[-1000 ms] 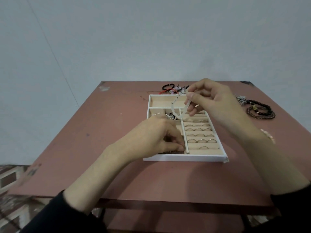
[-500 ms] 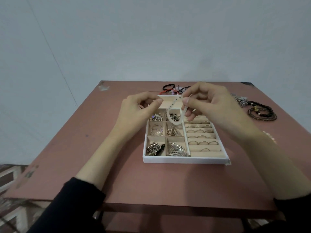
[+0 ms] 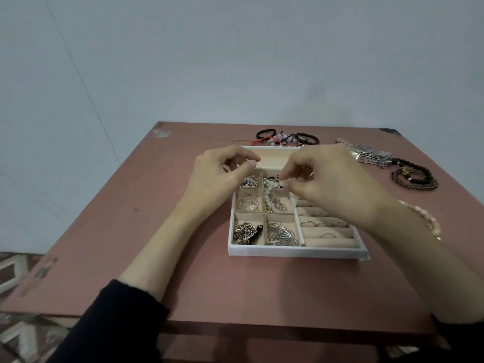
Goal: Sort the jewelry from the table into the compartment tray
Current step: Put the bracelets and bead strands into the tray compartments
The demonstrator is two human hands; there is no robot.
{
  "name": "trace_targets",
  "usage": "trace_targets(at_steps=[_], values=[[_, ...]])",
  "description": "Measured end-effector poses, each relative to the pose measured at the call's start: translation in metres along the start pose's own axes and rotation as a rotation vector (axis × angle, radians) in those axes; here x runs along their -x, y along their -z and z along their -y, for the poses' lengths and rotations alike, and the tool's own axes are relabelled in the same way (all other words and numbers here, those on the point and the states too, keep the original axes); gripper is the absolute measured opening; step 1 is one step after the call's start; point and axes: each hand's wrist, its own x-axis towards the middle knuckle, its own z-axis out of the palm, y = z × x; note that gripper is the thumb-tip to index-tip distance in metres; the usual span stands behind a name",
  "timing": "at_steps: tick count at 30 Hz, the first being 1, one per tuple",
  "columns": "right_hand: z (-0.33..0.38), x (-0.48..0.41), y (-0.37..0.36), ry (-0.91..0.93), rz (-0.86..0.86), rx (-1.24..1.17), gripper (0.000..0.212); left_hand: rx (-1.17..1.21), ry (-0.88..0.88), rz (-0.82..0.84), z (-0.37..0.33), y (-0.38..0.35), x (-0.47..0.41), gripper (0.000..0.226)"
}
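A white compartment tray (image 3: 288,251) sits mid-table, its left cells holding chains, earrings and a silver leaf pendant (image 3: 281,234), its right rows holding rings. My right hand (image 3: 330,179) pinches a white bead bracelet (image 3: 271,201) over the upper middle cell; the strand hangs down into the cell below it. My left hand (image 3: 220,174) hovers over the tray's upper left corner with loosely curled fingers, apart from the beads and holding nothing I can see.
On the brown table (image 3: 131,205) lie black and pink bands (image 3: 288,138) behind the tray. To its right are a silver watch (image 3: 372,155), dark bead bracelets (image 3: 413,176) and a pink chain (image 3: 424,218) by my right forearm.
My left hand rose from the tray's front cells to the hanging bracelet, then drew away. My right hand lowered the bracelet, whose strand now reaches down into a cell.
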Motion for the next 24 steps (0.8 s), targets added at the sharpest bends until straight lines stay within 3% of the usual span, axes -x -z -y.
trace_targets(at_steps=[5, 19, 24], values=[[0.009, 0.003, -0.011, 0.154, 0.117, 0.306, 0.017, -0.015, -0.014, -0.006, 0.0, 0.0, -0.001, 0.01], [-0.005, 0.003, 0.019, 0.019, 0.352, 0.063, 0.025, 0.006, -0.002, -0.011, 0.0, 0.002, -0.003, 0.01], [-0.01, -0.004, 0.009, 0.004, 0.294, 0.031, 0.015, 0.0, 0.002, -0.016, 0.0, 0.003, -0.003, 0.009]])
